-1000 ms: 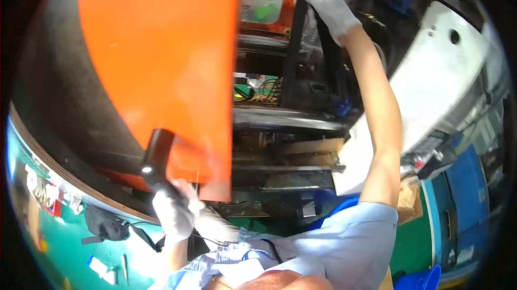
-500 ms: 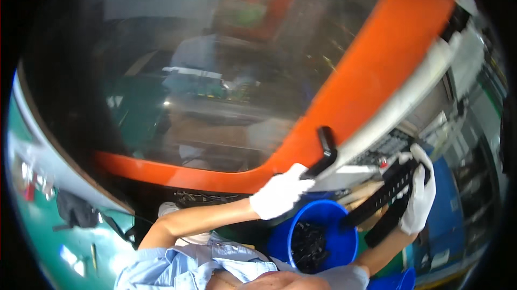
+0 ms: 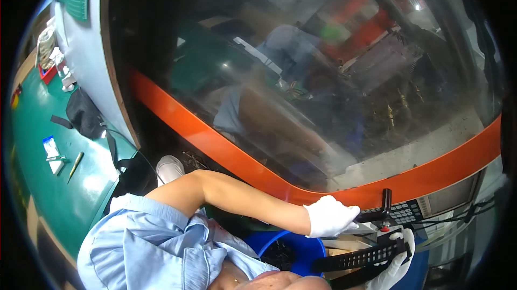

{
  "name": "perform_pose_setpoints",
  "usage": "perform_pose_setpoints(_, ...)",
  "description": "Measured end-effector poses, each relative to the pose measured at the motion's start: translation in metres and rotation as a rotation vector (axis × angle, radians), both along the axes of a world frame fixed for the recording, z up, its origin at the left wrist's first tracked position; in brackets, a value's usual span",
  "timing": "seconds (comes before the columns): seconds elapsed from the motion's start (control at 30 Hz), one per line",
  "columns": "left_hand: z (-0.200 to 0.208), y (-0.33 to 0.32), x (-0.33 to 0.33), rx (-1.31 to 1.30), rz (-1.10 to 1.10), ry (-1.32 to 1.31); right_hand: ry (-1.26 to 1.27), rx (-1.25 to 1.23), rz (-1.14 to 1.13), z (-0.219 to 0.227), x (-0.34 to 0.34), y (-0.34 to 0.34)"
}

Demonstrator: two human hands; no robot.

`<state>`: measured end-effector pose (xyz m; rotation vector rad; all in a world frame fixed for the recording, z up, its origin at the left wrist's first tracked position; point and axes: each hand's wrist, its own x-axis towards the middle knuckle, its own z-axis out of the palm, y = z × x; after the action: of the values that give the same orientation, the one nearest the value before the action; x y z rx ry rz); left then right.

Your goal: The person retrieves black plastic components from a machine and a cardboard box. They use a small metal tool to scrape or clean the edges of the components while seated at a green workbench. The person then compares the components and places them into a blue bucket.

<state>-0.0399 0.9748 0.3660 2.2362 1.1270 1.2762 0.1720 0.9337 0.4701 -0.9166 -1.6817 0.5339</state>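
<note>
The black slotted part (image 3: 361, 257) is held beside the blue bucket (image 3: 311, 244), its end clasped by the bent fingers of the gloved right hand (image 3: 401, 262). By the orange-framed door's (image 3: 431, 178) lower edge, the black handle (image 3: 386, 204) is grasped in the left hand's (image 3: 329, 217) curled fingers. A black bag (image 3: 86, 115) is laid near the green desk's (image 3: 32, 166) right edge.

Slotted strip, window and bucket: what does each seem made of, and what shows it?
Strip: probably moulded plastic, fairly matt black, evenly slotted. Window: clear plastic or glass, glossy, since it shows reflections. Bucket: likely plastic, smooth, evenly blue.
</note>
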Motion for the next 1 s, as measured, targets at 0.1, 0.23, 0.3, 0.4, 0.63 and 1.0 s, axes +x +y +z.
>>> perform_pose_setpoints(0.1,0.003,0.002,0.002,-0.297,-0.149,-0.077,-0.035,0.028,0.068,0.0,-0.025,-0.013)
perform_pose_setpoints(0.23,0.01,-0.021,-0.04,-0.457,-0.303,-0.218,-0.012,-0.168,0.267,-0.015,-0.058,-0.025)
perform_pose_setpoints(0.3,-0.016,-0.033,-0.064,-0.473,-0.4,-0.426,-0.044,-0.281,0.339,-0.021,-0.103,-0.037)
perform_pose_setpoints(0.4,-0.042,-0.094,-0.122,-0.628,-0.413,-0.869,-0.031,-0.339,0.525,-0.061,-0.16,-0.038)
perform_pose_setpoints(0.63,-0.082,-0.272,-0.174,-0.312,0.422,-0.845,-0.246,-0.423,0.996,-0.124,-0.284,-0.116)
perform_pose_setpoints(1.0,-0.159,-0.487,-0.173,0.237,1.776,-1.219,-0.417,0.822,1.595,-0.252,-0.498,-0.292)
